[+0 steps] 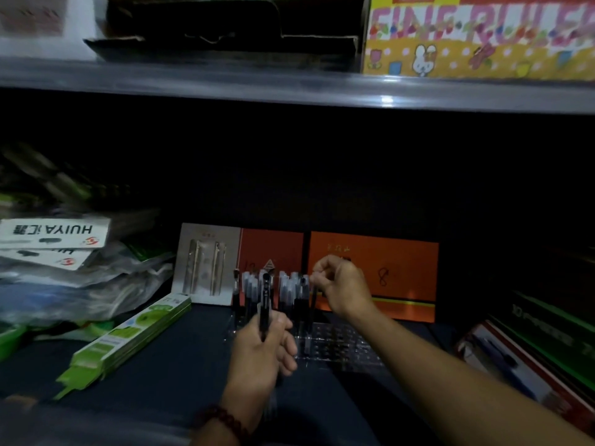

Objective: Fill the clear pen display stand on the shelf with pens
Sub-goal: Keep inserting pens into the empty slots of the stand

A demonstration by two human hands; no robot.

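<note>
left hand (pixel 260 349): I'm gripping a black pen (pixel 266 300) upright, keeping it ready | right hand (pixel 343 286): I'm pinching a second pen (pixel 313 299), aiming it into the clear pen display stand (pixel 341 346) beneath

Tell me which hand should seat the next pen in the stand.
Right, probably: the right hand pinches a pen above the clear stand, while the left hand grips the spare pens.

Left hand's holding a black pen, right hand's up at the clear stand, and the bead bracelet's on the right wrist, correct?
No: the head view shows the bead bracelet on the left wrist. The left hand does hold a black pen, and the right hand is up at the clear stand.
</note>
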